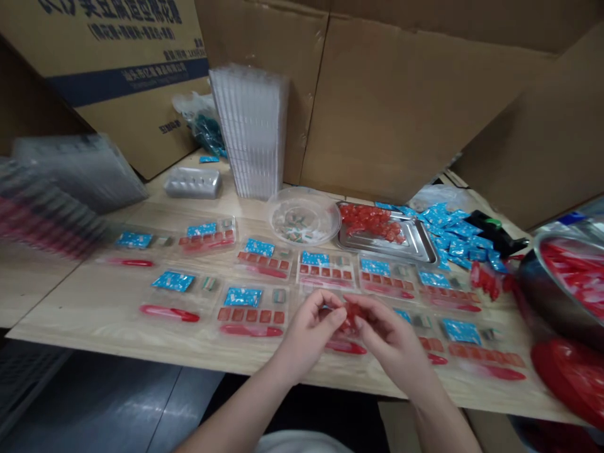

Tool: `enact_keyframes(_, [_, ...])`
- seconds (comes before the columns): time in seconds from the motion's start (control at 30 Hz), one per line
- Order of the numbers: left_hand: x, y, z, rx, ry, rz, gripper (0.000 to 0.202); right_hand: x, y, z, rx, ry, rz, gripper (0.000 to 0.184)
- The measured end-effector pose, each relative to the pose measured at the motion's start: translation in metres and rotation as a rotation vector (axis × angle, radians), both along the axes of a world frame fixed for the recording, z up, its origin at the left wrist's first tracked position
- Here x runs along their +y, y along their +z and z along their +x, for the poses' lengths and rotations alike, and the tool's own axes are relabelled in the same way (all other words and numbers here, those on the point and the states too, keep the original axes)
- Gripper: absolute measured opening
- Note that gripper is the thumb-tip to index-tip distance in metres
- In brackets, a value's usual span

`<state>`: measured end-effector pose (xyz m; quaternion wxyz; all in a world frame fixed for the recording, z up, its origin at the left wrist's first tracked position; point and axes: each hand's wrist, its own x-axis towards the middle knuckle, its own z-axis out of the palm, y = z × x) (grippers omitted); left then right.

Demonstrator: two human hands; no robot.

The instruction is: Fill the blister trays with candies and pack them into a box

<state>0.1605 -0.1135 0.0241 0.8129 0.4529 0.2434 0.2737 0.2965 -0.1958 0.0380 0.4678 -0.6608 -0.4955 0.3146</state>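
Observation:
My left hand (311, 336) and my right hand (394, 343) meet above the front of the table, fingers closed around small red translucent pieces (350, 316). The fingers partly cover these pieces, so how many there are cannot be told. Beneath and around the hands lie clear plastic trays, several of them with a blue printed packet (243, 296), a row of red squares (251, 316) and a red pen-like stick (251, 331). At the left, one tray holds a blue packet (173, 281) and a red stick (170, 313), with its row of squares unfilled.
Behind the trays stand a round clear tub (304, 217) with small pieces and a metal tray (418, 242) bearing red pieces. Blue packets (455, 233) are heaped at right, near a metal bowl (533, 277) of red sticks. Stacked clear trays (252, 132) rise before cardboard boxes (406, 107).

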Motion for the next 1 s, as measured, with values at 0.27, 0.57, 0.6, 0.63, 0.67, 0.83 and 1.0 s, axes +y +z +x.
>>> enact_keyframes(0.27, [-0.004, -0.001, -0.004, 0.233, 0.061, 0.626, 0.015, -0.005, 0.004, -0.012, -0.443, -0.001, -0.065, 0.023])
enact_keyframes(0.57, [0.017, 0.017, -0.020, -0.294, 0.133, -0.411, 0.025, -0.019, -0.007, 0.013, -0.233, -0.516, 0.052, 0.015])
enact_keyframes(0.6, [0.023, 0.020, -0.024, -0.298, 0.182, -0.399, 0.025, -0.021, -0.008, 0.019, -0.103, -0.549, 0.046, 0.015])
enact_keyframes(0.63, [0.026, 0.022, -0.026, -0.277, 0.209, -0.368, 0.024, -0.022, -0.008, 0.022, 0.026, -0.537, 0.036, 0.017])
enact_keyframes(0.67, [0.027, 0.022, -0.027, -0.236, 0.203, -0.339, 0.022, -0.022, -0.008, 0.022, 0.134, -0.493, 0.028, 0.018])
enact_keyframes(0.83, [0.003, 0.007, -0.009, -0.104, -0.036, -0.370, 0.032, -0.010, -0.001, -0.002, 0.232, -0.275, 0.019, 0.018])
enact_keyframes(1.0, [-0.008, 0.001, 0.002, 0.037, -0.013, -0.170, 0.027, -0.003, 0.004, -0.014, 0.193, -0.219, 0.029, 0.019])
